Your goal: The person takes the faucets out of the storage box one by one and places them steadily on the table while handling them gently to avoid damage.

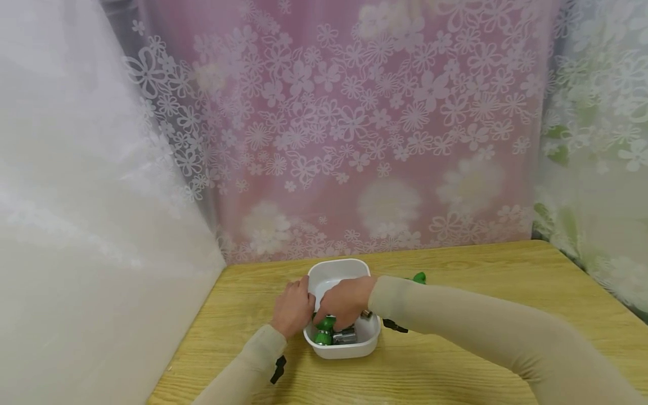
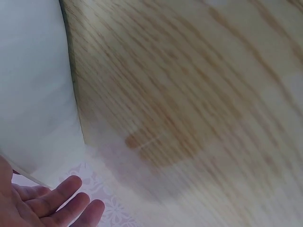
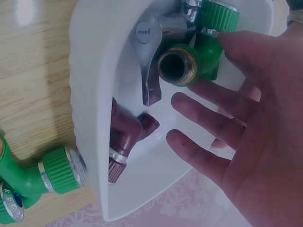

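Note:
My right hand (image 1: 344, 304) reaches into a white plastic basin (image 1: 346, 352) and pinches a green valve (image 3: 207, 59) with a ribbed knob and a threaded mouth. Thumb and index finger hold it; the other fingers (image 3: 203, 151) extend below it in the right wrist view. Close beside that valve lies a chrome tap (image 3: 147, 45) with a flat lever. A maroon valve (image 3: 127, 131) also lies inside the basin. My left hand (image 1: 293, 309) holds the basin's left rim, its fingers (image 2: 59, 196) hanging loosely outside the wall.
Another green valve (image 3: 57, 172) lies on the wooden table (image 1: 455, 349), right of the basin and partly hidden by my right arm in the head view. Pink flowered curtain (image 1: 354, 112) hangs behind the table, with a white sheet (image 1: 91, 197) along the left.

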Demonstrator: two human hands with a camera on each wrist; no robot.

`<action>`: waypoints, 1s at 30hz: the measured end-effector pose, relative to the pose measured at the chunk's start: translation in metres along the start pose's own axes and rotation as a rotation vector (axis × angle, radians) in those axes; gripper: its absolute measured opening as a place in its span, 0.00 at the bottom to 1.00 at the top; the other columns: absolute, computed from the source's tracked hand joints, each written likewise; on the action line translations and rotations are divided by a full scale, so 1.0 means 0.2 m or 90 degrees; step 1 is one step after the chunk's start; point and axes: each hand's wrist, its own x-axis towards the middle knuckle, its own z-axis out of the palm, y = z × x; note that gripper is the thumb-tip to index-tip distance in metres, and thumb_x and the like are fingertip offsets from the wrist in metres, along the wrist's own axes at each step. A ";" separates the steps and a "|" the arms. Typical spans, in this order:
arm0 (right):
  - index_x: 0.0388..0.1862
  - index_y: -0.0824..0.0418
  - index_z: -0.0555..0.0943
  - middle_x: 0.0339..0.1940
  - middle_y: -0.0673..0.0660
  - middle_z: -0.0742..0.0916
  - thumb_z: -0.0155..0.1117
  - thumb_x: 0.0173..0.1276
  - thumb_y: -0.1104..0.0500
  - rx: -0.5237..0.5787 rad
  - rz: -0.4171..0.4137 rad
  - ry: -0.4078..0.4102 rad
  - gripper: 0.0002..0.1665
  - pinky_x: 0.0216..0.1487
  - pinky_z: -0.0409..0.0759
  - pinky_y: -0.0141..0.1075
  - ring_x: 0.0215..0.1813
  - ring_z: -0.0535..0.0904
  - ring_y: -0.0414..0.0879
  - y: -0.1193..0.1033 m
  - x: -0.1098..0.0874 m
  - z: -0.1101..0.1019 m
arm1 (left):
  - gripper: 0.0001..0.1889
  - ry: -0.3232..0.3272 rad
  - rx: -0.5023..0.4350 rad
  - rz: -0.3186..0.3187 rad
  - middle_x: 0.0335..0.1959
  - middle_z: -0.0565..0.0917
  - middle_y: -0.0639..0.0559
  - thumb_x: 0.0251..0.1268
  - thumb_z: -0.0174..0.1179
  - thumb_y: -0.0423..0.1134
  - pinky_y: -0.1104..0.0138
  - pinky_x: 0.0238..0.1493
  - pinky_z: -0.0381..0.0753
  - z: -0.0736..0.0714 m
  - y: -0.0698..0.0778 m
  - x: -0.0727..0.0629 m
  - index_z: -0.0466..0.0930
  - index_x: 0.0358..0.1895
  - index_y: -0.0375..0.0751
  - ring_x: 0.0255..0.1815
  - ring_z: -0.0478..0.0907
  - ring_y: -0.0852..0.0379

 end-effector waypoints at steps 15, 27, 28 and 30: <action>0.65 0.29 0.78 0.56 0.37 0.84 0.64 0.71 0.60 0.006 0.025 0.003 0.30 0.47 0.78 0.33 0.43 0.78 0.32 -0.02 0.05 0.03 | 0.21 0.012 -0.003 0.010 0.51 0.84 0.41 0.73 0.51 0.39 0.47 0.42 0.85 0.02 -0.01 0.01 0.72 0.65 0.37 0.52 0.82 0.44; 0.63 0.30 0.80 0.55 0.37 0.85 0.64 0.70 0.63 -0.009 0.006 0.007 0.31 0.49 0.78 0.33 0.42 0.76 0.33 -0.03 0.09 0.04 | 0.21 0.003 -0.010 0.006 0.52 0.84 0.41 0.73 0.50 0.40 0.47 0.42 0.85 0.01 -0.01 0.01 0.71 0.66 0.37 0.53 0.82 0.44; 0.62 0.30 0.80 0.53 0.37 0.85 0.65 0.70 0.63 -0.008 0.004 0.009 0.31 0.48 0.77 0.32 0.41 0.76 0.33 -0.03 0.09 0.04 | 0.21 0.004 -0.009 0.007 0.52 0.84 0.40 0.73 0.50 0.40 0.47 0.43 0.85 0.01 -0.01 0.01 0.71 0.65 0.37 0.53 0.82 0.44; 0.61 0.30 0.81 0.51 0.36 0.85 0.66 0.69 0.63 -0.006 -0.002 0.014 0.30 0.47 0.77 0.32 0.40 0.76 0.34 -0.03 0.09 0.04 | 0.21 0.006 -0.006 0.010 0.52 0.84 0.40 0.73 0.50 0.40 0.47 0.43 0.85 0.01 -0.01 0.00 0.72 0.65 0.37 0.53 0.82 0.44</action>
